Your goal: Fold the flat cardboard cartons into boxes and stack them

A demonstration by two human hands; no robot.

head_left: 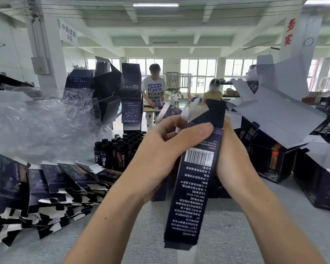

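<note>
Your left hand [160, 155] grips the upper end of a long dark navy printed cardboard carton [192, 187], held up in the air between your two hands. The left thumb lies flat across the carton's top edge, just above the white barcode panel, while the curled fingers close around the near-left side, where pale flaps stick up. Your right hand [231, 161] clasps the opposite long edge, with the palm against the carton. Its fingers run up behind the carton and are mostly hidden. The carton tilts, with its lower end down toward you over the grey table [227, 231] and its dark top flap standing up beyond your fingertips.

To the left of your left hand, a slumped row of flat navy cardboard cartons [46, 187] leans on the table. Beyond that hand stands a cluster of small dark capped bottles [118, 149], with crumpled clear plastic wrap [36, 126] further left. To the right of your right hand sit folded dark boxes [271, 159] with open pale flaps, stacked close together. A taller tower of dark boxes [131, 96] rises beyond the bottles.
</note>
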